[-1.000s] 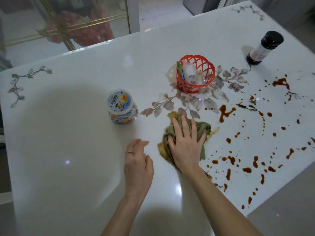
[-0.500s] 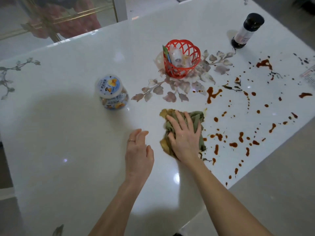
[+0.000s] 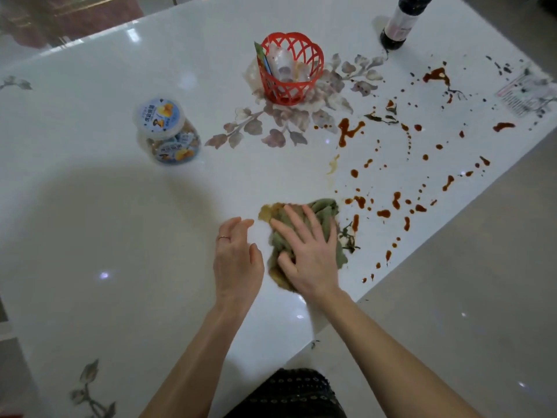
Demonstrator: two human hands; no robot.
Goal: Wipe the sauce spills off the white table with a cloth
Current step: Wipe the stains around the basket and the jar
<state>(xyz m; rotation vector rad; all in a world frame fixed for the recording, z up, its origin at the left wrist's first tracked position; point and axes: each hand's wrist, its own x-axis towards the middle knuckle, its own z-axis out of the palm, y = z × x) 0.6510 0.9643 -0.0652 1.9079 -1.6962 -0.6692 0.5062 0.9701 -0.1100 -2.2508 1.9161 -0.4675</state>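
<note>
One crumpled green cloth [image 3: 324, 208] at near edge of white table [image 3: 120, 267], our right hand [image 3: 307, 257] spread atop, left hand [image 3: 236, 260] loosely open.

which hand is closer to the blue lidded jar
Left. The left hand is toward the camera and to the right of the jar, apart from it. The right hand presses the cloth farther right still.
</note>
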